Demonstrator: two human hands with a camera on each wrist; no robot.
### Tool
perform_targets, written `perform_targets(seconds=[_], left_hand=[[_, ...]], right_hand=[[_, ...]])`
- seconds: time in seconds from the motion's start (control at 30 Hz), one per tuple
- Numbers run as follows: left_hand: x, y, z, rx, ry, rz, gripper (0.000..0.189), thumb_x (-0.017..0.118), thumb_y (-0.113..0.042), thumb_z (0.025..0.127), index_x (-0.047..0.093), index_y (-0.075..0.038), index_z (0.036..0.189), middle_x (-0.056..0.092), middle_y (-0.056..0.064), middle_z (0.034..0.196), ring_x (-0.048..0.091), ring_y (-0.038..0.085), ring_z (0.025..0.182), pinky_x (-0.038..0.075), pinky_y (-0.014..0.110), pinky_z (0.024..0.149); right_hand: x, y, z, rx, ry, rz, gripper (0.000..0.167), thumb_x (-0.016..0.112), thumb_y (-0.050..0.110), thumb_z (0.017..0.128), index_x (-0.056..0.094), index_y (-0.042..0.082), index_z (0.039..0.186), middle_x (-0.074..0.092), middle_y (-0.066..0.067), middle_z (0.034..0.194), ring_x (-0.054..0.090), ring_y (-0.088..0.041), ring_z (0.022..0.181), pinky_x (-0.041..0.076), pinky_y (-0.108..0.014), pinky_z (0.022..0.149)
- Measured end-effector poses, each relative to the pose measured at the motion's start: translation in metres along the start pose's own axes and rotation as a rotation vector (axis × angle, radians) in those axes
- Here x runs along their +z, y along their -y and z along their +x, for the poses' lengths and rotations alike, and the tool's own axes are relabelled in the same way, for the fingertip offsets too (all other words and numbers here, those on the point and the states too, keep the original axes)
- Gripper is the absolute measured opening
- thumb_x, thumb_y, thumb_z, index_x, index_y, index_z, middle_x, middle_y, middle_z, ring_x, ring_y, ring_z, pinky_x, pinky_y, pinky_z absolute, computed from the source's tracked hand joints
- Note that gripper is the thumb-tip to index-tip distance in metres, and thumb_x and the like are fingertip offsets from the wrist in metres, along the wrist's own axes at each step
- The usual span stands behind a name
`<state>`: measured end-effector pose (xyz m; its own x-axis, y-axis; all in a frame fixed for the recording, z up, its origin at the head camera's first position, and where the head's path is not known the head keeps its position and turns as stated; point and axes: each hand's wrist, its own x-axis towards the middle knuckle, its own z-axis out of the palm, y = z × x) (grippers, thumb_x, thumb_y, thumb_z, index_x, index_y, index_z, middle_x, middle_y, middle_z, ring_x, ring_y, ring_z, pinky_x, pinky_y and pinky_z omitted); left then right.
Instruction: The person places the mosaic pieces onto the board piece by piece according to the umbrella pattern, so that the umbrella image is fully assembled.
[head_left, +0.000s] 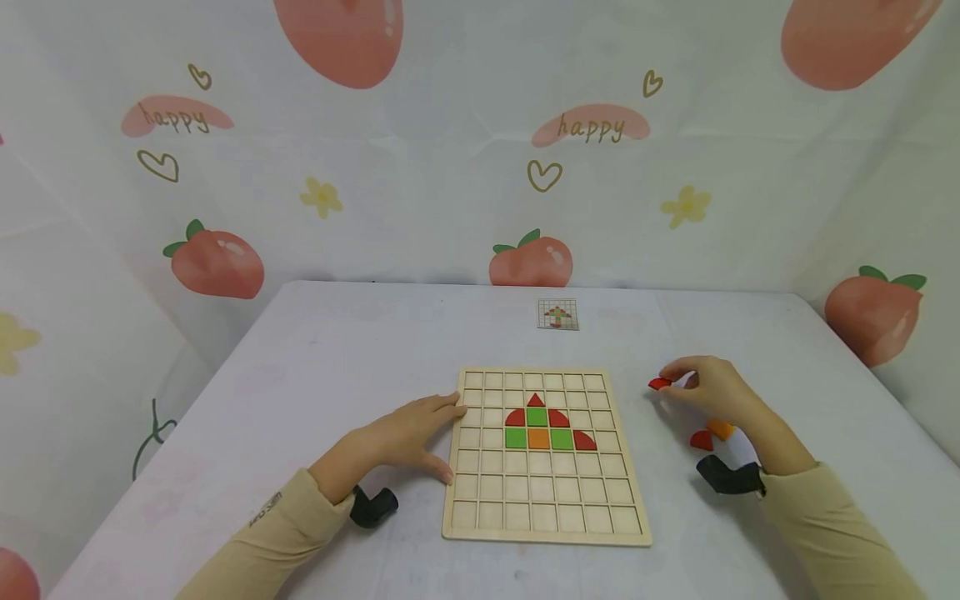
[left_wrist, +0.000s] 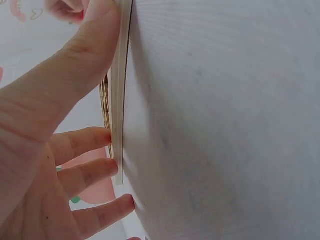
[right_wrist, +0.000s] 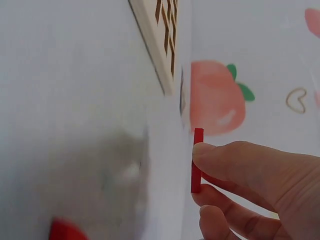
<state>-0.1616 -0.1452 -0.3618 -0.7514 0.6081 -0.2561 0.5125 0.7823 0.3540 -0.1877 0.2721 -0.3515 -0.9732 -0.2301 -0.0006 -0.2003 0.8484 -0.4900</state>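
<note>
My right hand (head_left: pixel 708 387) pinches a red wooden piece (right_wrist: pixel 198 170) between thumb and fingers, above the tabletop to the right of the board. That piece appears edge-on in the right wrist view. With spread fingers, my left hand (head_left: pixel 405 433) touches the left edge of the wooden grid board (head_left: pixel 540 492). On the board lie a red triangle (head_left: pixel 536 401), several green squares (head_left: pixel 536 417), an orange square (head_left: pixel 538 438) and several red quarter-circles (head_left: pixel 584 440). Near my right wrist, another red piece (head_left: pixel 702 440) and an orange piece (head_left: pixel 721 429) lie on the table, the orange one partly hidden.
A small card (head_left: pixel 558 314) printed with a coloured grid pattern lies behind the board. Black wrist mounts (head_left: pixel 729 477) stick out at both sleeves. A white cloth backdrop (head_left: pixel 435 167) with printed peaches hangs behind the white table (head_left: pixel 360 350).
</note>
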Motion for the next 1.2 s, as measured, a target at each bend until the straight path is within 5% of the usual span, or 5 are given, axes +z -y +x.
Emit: perform_targets(seconds=[0.57, 1.2], left_hand=[[0.0, 0.0, 0.0, -0.005, 0.0, 0.002, 0.092, 0.078, -0.044, 0.07, 0.037, -0.004, 0.142, 0.028, 0.017, 0.152, 0.029, 0.035, 0.14, 0.027, 0.048, 0.115], [-0.003, -0.004, -0.002, 0.003, -0.001, -0.008, 0.091, 0.078, -0.042, 0.071, 0.037, -0.002, 0.142, 0.028, 0.018, 0.152, 0.029, 0.036, 0.14, 0.028, 0.049, 0.114]], right_hand=[[0.028, 0.063, 0.003, -0.155, 0.065, 0.039, 0.021, 0.072, 0.012, 0.08, 0.069, 0.004, 0.099, 0.067, -0.007, 0.093, 0.048, -0.013, 0.071, 0.04, -0.019, 0.049], [0.063, 0.109, 0.013, -0.444, 0.149, 0.056, 0.015, 0.072, 0.013, 0.081, 0.071, 0.009, 0.095, 0.068, 0.0, 0.089, 0.05, -0.007, 0.07, 0.045, -0.016, 0.06]])
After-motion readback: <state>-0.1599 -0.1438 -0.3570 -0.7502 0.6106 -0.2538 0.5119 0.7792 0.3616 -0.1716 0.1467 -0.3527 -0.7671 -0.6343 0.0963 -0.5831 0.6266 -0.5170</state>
